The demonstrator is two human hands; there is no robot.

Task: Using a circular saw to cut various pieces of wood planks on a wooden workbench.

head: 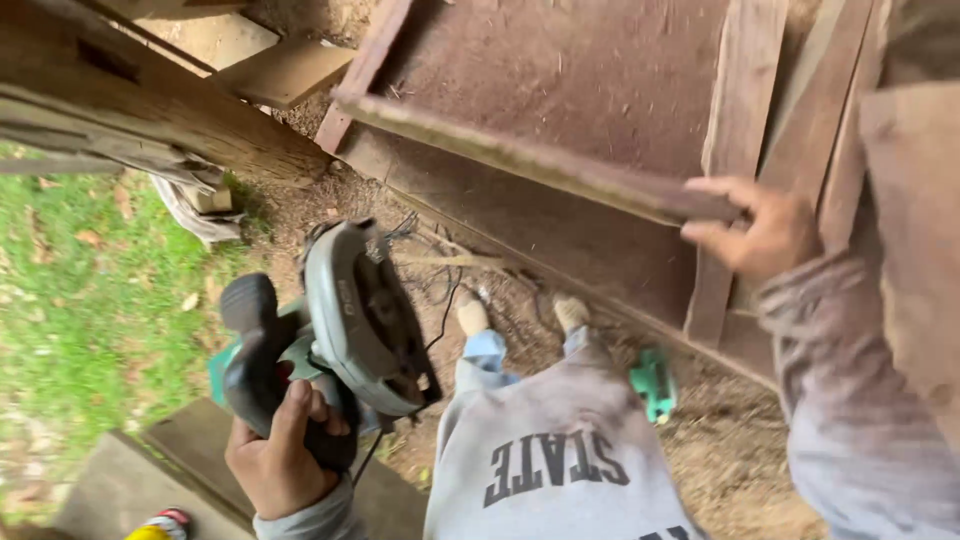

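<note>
Across the top of our view stands the big reddish-brown panel (560,70), a flat, dusty sheet framed by rough weathered boards, leaning over bare dirt. Against it we hold a long thin strip of wood (540,160), grey and splintery along its edge, running slantwise from the upper left down to our right hand (765,232). That hand wraps its end, fingers curled over the top, so the strip rests on the grip at that end alone as far as we can see. We judge that the far end could sag or swing, and that the rough edge could drive splinters into our bare fingers.

Lower left, we carry the circular saw (345,325) by its black handle in our left hand (280,455), which is closed firmly round it. The saw has a rounded grey metal guard, a green body and a thin black cord (440,310) trailing toward the ground. Held one-handed and away from any support, we think it could twist or drop; the cord could snag on our legs or on the boards, and the blade sits near our thigh.

Loose sawdust and dirt underfoot may let our feet slip. A small green tool (652,385) lies in the dirt by our right shoe (572,312), easy to trip over
</note>
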